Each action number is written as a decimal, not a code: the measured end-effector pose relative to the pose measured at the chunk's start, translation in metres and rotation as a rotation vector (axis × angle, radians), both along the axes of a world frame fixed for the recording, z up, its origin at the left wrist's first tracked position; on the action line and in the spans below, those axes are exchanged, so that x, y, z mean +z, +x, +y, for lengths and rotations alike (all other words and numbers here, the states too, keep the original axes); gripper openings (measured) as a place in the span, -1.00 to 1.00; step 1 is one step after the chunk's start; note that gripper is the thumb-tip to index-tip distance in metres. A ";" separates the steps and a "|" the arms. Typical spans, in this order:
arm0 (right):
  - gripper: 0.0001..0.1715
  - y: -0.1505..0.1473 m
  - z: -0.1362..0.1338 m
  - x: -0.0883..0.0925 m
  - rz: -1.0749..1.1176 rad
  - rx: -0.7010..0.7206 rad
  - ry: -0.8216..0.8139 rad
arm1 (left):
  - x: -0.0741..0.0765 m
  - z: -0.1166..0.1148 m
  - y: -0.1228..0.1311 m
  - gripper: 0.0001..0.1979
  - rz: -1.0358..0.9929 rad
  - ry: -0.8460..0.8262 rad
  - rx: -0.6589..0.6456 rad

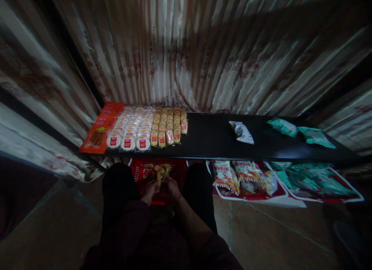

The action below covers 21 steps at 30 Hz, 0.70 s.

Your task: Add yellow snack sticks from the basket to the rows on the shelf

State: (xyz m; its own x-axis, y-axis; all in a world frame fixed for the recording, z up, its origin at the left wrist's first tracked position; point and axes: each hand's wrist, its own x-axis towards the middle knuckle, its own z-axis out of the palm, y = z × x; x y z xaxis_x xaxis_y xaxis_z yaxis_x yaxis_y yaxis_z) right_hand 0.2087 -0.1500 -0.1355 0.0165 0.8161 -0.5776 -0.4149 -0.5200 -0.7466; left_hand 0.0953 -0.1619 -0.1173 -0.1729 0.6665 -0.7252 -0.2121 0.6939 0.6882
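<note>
Between my knees is a red basket with several small yellow wrapped cakes inside. Both hands are low in it, fingers curled. My left hand is closed on a wrapped cake that stands roughly upright. From the other side, my right hand pinches at the same cakes; its fingertips are dim. On the black shelf above, rows of similar yellow wrapped cakes lie beside rows of round white wrapped crackers.
An orange packet lies at the shelf's left end. A white-and-blue bag and two green bags lie farther right. Below, one basket holds white-and-red bags and another green bags. A striped curtain hangs behind.
</note>
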 end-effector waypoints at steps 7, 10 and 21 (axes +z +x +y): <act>-0.65 0.001 -0.002 0.006 0.038 -0.039 -0.055 | 0.003 -0.003 -0.001 -0.73 -0.048 -0.019 0.006; -0.66 0.001 -0.003 0.013 0.072 -0.061 -0.077 | 0.005 -0.003 -0.002 -0.71 -0.062 -0.026 0.020; -0.58 0.001 -0.003 0.013 0.093 -0.063 -0.055 | 0.003 -0.004 -0.005 -0.73 -0.131 0.007 0.130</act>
